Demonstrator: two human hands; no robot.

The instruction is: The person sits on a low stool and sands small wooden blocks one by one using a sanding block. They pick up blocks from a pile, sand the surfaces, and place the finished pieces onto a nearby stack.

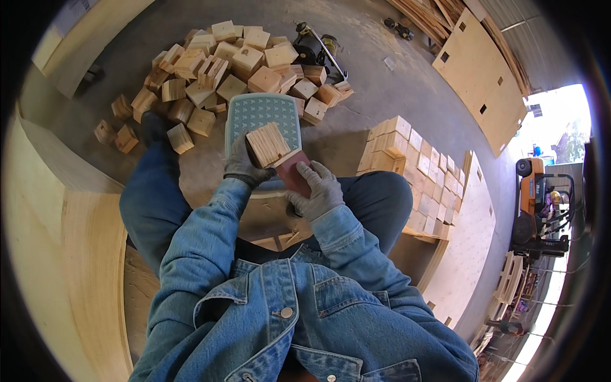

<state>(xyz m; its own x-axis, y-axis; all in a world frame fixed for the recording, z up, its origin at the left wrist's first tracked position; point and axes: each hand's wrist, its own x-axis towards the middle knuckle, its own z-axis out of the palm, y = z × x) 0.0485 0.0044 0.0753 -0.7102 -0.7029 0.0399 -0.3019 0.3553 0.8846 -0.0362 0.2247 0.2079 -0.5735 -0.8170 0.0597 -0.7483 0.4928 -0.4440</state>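
My left hand [245, 162], in a grey glove, grips a layered plywood block [267, 144] by its left and lower sides, over a pale green plastic stool [263, 105]. In my right hand [320, 189], gloved too, is a flat reddish-brown sanding block [296, 172] with a pale wooden edge. That edge meets the lower right side of the plywood block. My right thumb and the undersides of both held pieces are partly hidden.
A loose heap of wooden blocks [247, 60] lies beyond the stool, beside a dark tool [312, 48]. Stacked blocks [423, 172] stand at my right. Plywood panels [89, 216] rise at my left. A orange forklift [531, 197] stands at far right.
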